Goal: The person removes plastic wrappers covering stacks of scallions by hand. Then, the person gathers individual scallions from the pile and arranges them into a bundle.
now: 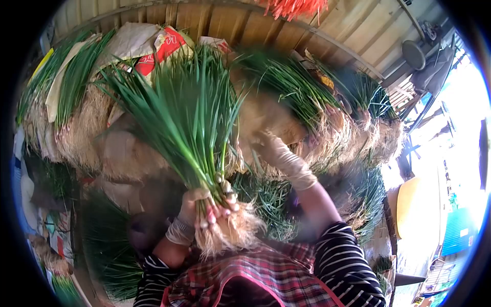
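My left hand (192, 209), in a pale glove, is closed around a bunch of spring onions (197, 128). Long green leaves fan up and away from me, while the pinkish-white bulbs and stringy roots (230, 230) hang near my apron. My right hand (276, 152), gloved too, reaches forward over a tan surface, to the right of the bunch. Its fingers are blurred, and I cannot make out anything in them. Just beyond that hand lies a heap of spring onions (291, 87) with roots facing me.
More spring onions (84, 97) are piled at the left, partly under sacking (133, 41). Loose green leaves (271, 204) lie below my arms. A ribbed wall (245, 25) runs behind, with red strips (291, 7) hanging in front. A yellow object (419, 207) stands at the right.
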### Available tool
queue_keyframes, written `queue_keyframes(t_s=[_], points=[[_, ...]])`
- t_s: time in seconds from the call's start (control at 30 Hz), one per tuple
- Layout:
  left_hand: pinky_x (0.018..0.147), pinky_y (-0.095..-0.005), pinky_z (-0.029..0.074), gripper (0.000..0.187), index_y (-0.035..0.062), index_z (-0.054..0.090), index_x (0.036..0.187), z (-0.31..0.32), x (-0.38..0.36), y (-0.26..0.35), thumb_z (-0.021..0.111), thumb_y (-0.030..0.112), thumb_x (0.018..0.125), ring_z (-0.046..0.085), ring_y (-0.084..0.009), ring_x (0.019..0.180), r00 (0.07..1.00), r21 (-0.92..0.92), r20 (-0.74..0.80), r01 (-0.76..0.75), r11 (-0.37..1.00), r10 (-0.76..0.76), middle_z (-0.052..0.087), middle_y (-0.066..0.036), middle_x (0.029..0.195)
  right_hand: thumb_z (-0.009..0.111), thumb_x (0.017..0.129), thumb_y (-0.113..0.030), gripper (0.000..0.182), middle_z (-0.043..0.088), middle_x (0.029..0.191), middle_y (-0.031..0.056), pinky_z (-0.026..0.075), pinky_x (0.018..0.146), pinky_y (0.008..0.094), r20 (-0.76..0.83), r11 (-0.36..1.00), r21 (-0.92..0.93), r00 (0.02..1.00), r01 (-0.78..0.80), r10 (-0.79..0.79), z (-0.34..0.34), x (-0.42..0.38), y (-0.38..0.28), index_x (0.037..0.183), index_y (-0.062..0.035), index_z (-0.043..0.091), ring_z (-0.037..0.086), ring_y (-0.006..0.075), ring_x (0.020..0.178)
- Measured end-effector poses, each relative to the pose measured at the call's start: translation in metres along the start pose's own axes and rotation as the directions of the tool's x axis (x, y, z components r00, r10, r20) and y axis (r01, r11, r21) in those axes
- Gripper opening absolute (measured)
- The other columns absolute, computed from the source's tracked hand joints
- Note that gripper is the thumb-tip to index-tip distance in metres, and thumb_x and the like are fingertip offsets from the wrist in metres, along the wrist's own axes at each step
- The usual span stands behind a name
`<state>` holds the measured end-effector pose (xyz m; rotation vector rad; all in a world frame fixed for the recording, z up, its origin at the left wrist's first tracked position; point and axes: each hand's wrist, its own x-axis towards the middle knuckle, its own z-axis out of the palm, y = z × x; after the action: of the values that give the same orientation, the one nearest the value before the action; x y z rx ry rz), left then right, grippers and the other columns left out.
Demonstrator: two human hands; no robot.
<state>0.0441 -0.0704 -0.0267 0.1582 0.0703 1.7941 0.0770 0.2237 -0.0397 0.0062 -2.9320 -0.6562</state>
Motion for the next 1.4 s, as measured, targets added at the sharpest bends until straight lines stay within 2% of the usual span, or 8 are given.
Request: queue_keyframes(t_s=[0.23,0.43,0.57,0.63,0.9,1.0,1.13,1.4], points=[[0.086,-0.0509,0.038,0.045,0.0056,0.045,0.105,0.032,0.004,0.005,0.063,0.012,0.065,0.051,-0.0268,0.088,1.0,0.189,0.005,-0.017,0.982,0.017,0.05,-0.008,0.089,0.066,0.067,-0.029,0.057,0.049,0.122,0.014,0.038,0.093,0.0403,0.227,0.49,0.07,0.492,-0.869,0.841,-0.004,-0.013,0.161,0.119,-0.013,0.049,0.048,0.0284,0.11],[0.082,-0.0451,0.047,0.051,0.0071,0.043,0.111,0.006,0.024,0.016,0.066,0.004,0.066,0.053,-0.0276,0.095,0.986,0.256,-0.066,-0.134,0.957,0.156,0.051,-0.008,0.094,0.058,0.074,-0.004,0.028,0.064,0.089,0.009,0.051,0.067,0.0268,0.104,0.611,0.673,0.871,-0.417,0.48,-0.005,-0.001,0.122,0.102,-0.0073,0.061,0.061,0.0166,0.078],[0.077,-0.0487,0.049,0.049,0.0028,0.043,0.116,-0.014,0.032,0.018,0.064,0.013,0.073,0.056,-0.0336,0.091,0.958,0.249,-0.211,-0.138,0.959,0.193,0.053,-0.008,0.091,0.059,0.08,-0.006,0.023,0.064,0.089,0.003,0.05,0.062,0.0191,0.109,0.794,-0.57,0.978,0.209,-0.18,-0.017,-0.022,0.101,0.103,-0.0007,0.059,0.06,0.0093,0.075],[0.079,-0.0523,0.048,0.055,0.0015,0.04,0.123,-0.031,0.032,0.017,0.063,0.015,0.075,0.057,-0.0378,0.09,0.974,0.21,-0.181,-0.1,0.973,0.139,0.055,-0.01,0.094,0.058,0.078,-0.004,0.02,0.064,0.082,0.0013,0.047,0.057,0.017,0.274,0.31,0.786,0.75,-0.536,0.602,-0.06,-0.024,0.096,0.097,0.0022,0.061,0.058,0.0104,0.066],[0.074,-0.0548,0.045,0.063,0.0029,0.037,0.127,-0.008,0.026,0.018,0.065,0.022,0.073,0.054,-0.0386,0.091,0.997,0.11,-0.069,-0.022,0.994,0.03,0.057,-0.012,0.098,0.056,0.08,-0.023,0.019,0.061,0.071,0.0089,0.049,0.059,0.0356,0.192,0.771,0.356,0.849,-0.528,0.492,-0.01,0.005,0.036,0.082,-0.0051,0.062,0.061,0.0202,0.066],[0.073,-0.0558,0.044,0.053,0.0044,0.043,0.117,-0.015,0.022,0.018,0.065,0.021,0.072,0.051,-0.0367,0.095,0.999,0.084,-0.034,-0.031,0.996,0.034,0.054,-0.011,0.096,0.061,0.075,-0.023,0.028,0.063,0.079,0.0142,0.05,0.065,0.0385,0.254,0.069,0.92,0.72,-0.387,0.646,-0.032,0.002,0.046,0.089,0.0008,0.06,0.061,0.0289,0.068],[0.081,-0.0525,0.041,0.04,0.0065,0.049,0.108,-0.012,0.022,0.017,0.062,0.017,0.071,0.053,-0.0299,0.09,1.0,0.086,-0.022,-0.005,0.996,0.007,0.055,-0.009,0.093,0.065,0.073,-0.022,0.027,0.06,0.066,0.0069,0.046,0.05,0.0262,0.188,0.86,0.273,0.901,-0.431,0.392,0.018,0.013,0.043,0.082,0.0024,0.058,0.054,0.0115,0.053],[0.058,-0.0361,0.054,0.047,0.0022,0.048,0.112,-0.036,0.018,0.016,0.063,0.022,0.073,0.06,-0.0343,0.079,0.982,0.197,-0.186,0.018,0.98,0.02,0.053,-0.033,0.102,0.059,0.078,-0.008,0.011,0.064,0.071,0.0079,0.05,0.059,0.0276,0.219,0.09,0.957,0.888,-0.276,0.404,-0.034,-0.054,-0.101,0.086,-0.0013,0.063,0.061,0.0154,0.063]])
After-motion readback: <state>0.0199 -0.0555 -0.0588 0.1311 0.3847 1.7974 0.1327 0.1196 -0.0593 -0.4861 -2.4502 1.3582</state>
